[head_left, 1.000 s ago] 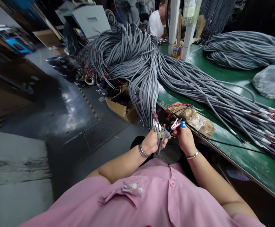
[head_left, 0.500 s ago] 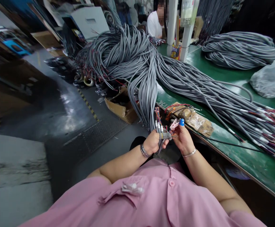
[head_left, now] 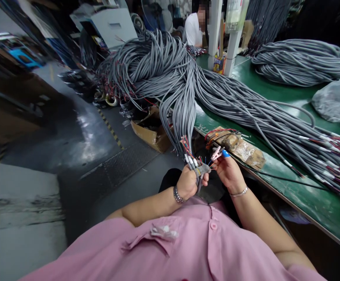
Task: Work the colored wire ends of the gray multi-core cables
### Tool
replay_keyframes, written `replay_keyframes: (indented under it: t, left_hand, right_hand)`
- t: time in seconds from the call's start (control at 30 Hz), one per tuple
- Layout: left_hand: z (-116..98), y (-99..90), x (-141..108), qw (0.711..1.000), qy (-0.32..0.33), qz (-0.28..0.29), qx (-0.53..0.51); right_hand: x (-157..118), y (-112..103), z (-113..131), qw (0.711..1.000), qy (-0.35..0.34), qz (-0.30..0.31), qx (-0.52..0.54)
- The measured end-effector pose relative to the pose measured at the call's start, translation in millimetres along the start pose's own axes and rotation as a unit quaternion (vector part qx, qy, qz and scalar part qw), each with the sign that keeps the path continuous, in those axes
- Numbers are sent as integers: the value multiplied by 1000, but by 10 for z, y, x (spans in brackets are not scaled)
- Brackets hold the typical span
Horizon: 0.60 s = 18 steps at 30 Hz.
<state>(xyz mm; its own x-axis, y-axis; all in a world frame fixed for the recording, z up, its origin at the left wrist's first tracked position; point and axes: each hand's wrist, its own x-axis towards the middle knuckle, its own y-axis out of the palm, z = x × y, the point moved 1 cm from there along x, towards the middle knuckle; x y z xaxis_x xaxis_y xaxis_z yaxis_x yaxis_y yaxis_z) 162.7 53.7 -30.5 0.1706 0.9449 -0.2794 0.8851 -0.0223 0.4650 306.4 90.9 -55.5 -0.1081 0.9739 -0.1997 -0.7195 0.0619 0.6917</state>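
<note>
My left hand (head_left: pixel 188 182) is closed around several grey cables (head_left: pixel 200 182), its thumb covered by a grey cloth sleeve with a yellow band. Above that fist the cable ends show white wraps (head_left: pixel 191 160) and fanned-out thin coloured wires (head_left: pixel 185 144). A few loose orange and blue wires stick out beside the thumb, towards my right hand (head_left: pixel 227 171). Between the fingers of my right hand is a small pink clip (head_left: pixel 216 153), and a blue cover (head_left: pixel 225 153) sits on its thumb. Some of my right fingertips are hard to make out.
A big heap of grey cables (head_left: pixel 146 58) spreads over the green table (head_left: pixel 313 197). Near its edge lies a taped wooden block (head_left: pixel 248 152). A cardboard box (head_left: pixel 149 134) is on the floor at left. A plastic bag (head_left: pixel 338 97) and a coworker (head_left: pixel 191 29) are farther back.
The cable ends in my left hand have tilted to the left. My right hand has moved slightly right and down, away from the left, with the pink clip still held.
</note>
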Motion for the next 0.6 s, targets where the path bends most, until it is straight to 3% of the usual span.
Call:
replay_keyframes:
  t: [0.1,0.23,0.43,0.6]
  left_hand:
    - [1,55,17,1000,-2,-18,0]
    - [12,100,51,999,-9,-33,-9]
    - [58,83,107,999,-9,-38,-14]
    - [90,62,123,999,-9,-31,-10]
  right_hand:
    - [19,-20,-36,1000,-17,-19,-16]
    - [39,-34,-89,992,-91,-47,-68]
    - [87,72,-84,1000,-8,-13,-7]
    - [110,107,-87,998,-20,-49,16]
